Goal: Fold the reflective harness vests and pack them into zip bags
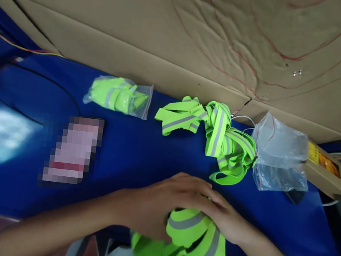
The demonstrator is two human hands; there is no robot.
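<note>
A bundle of neon-green reflective straps (210, 251) with grey stripes hangs at the table's front edge. My left hand (168, 201) is closed around its upper part, the fingers reaching across toward the right. From the other side my right hand (225, 216) grips the same straps, its fingers overlapping those of the left. The fingertips and the top of the bundle are partly hidden. Just beyond my hands lie more green straps: a tangled bunch (229, 151) and a smaller folded one (182, 117).
A clear bag of green straps (118, 95) lies at the back left. Empty clear zip bags (282, 145) rest by a cardboard box (327, 170) at right. A blurred-out phone-like object (74, 150) and black cables are on the blue table (137, 153). Cardboard (123, 24) stands behind.
</note>
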